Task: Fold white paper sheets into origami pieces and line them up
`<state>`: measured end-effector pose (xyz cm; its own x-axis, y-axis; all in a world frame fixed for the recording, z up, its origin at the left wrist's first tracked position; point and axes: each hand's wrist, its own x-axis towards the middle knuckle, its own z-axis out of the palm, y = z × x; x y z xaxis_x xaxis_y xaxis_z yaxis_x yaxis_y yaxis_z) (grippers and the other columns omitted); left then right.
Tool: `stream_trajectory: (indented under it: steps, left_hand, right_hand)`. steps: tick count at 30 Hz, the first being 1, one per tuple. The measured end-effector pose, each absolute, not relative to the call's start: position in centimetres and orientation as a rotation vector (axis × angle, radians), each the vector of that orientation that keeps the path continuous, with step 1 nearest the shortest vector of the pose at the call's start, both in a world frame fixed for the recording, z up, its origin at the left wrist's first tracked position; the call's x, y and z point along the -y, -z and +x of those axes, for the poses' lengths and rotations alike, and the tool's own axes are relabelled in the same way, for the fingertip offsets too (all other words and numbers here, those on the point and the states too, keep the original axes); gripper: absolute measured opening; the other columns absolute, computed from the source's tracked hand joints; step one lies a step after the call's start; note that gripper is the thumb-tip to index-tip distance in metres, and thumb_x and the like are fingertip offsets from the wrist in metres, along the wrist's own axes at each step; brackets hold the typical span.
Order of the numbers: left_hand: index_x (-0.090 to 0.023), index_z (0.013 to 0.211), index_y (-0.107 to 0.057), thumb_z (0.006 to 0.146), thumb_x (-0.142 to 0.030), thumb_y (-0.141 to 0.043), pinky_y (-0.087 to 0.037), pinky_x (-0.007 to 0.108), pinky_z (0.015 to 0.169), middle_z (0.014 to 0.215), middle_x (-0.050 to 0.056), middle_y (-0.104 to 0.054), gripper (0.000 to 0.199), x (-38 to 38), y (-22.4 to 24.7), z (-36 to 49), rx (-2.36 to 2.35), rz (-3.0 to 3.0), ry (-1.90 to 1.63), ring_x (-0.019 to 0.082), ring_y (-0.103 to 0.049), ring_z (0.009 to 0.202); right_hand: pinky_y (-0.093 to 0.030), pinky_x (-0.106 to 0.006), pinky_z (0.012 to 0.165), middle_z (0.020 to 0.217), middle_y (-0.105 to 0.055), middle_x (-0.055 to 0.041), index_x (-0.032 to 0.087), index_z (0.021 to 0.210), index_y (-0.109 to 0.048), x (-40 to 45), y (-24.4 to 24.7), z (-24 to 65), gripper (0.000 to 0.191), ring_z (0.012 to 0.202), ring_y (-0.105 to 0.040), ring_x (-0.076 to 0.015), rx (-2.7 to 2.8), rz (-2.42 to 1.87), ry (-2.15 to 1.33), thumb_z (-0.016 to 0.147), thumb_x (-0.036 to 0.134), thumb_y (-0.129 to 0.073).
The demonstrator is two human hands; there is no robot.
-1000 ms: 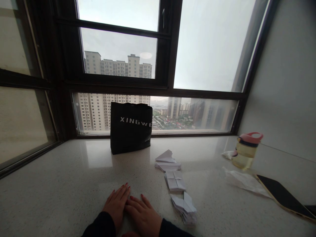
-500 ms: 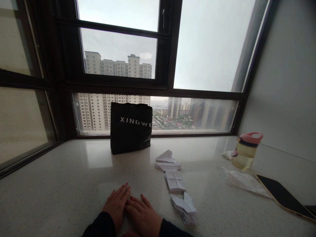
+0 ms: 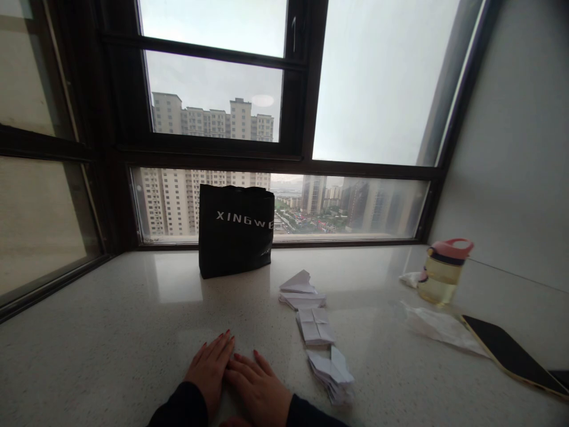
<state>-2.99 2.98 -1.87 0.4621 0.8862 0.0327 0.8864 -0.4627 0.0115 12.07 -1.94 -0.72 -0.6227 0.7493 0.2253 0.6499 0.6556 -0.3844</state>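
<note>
My left hand (image 3: pixel 208 369) lies flat on the speckled white counter (image 3: pixel 111 356), fingers stretched forward. Beside it, my right hand (image 3: pixel 258 382) also rests flat, its fingertips touching the edge of the left hand. Neither hand holds anything. To the right of my right hand is a stack of folded white papers (image 3: pixel 329 373). Beyond that lie a square folded paper stack (image 3: pixel 315 326) and, farther back, more folded papers (image 3: pixel 302 290), some with a pointed top. A black bag (image 3: pixel 235 237) with white lettering stands upright behind the hands.
At the right stands a drink bottle (image 3: pixel 441 276) with a pink lid and yellowish see-through body. A crumpled tissue (image 3: pixel 444 329) lies in front of it, partly under a dark phone (image 3: pixel 515 353). Large windows (image 3: pixel 382 83) border the counter at the back, and a wall (image 3: pixel 515 148) at the right.
</note>
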Motion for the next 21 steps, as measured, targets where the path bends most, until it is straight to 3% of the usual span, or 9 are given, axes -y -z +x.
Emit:
stream_trajectory:
  steps: [21]
  left_hand:
    - [-0.019,0.123,-0.032,0.064,-0.002,-0.033,-0.024,0.035,0.096,0.129,0.004,-0.034,0.062,-2.84,1.53,-2.98,1.647,-2.692,0.054,0.018,-0.031,0.118]
  right_hand:
    - [-0.019,-0.048,0.096,0.126,-0.041,-0.0036,0.024,0.12,-0.032,1.84,1.28,11.94,0.056,0.117,-0.032,-0.0213,2.511,-1.114,-0.277,0.074,0.055,-0.037]
